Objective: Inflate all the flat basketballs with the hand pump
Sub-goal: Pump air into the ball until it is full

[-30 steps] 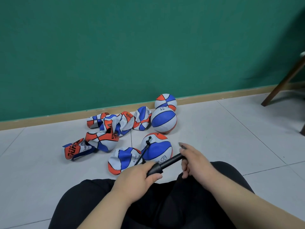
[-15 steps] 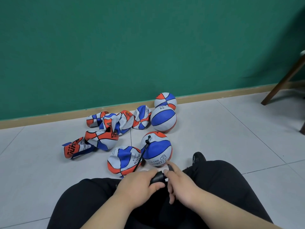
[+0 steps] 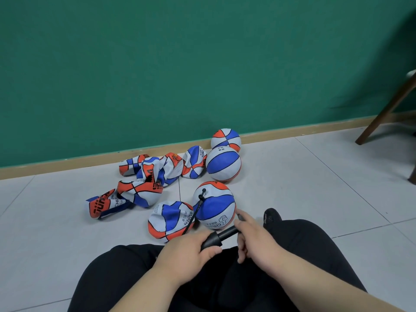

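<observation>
step: pumping the ball [image 3: 216, 208] at lower centre, already round, joined by the hose [image 3: 197, 209] to the hand pump [image 3: 221, 236]; judged mid-stroke.
next move: a straight stroke on the handle with the barrel held steady; later the needle goes to a flat one.
left hand [image 3: 189, 251]: fingers curled round the pump barrel.
right hand [image 3: 256, 237]: fingers wrapped on the handle, forefinger sticking out.
flat balls [image 3: 148, 176]: heaped on the floor [image 3: 292, 188], centre left.

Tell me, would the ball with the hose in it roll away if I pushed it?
Probably a little: the ball looks round and full, sitting on smooth tile. The hose plugged into its top would likely tug it back toward the pump. The flat ball beside it might block it leftward.
</observation>
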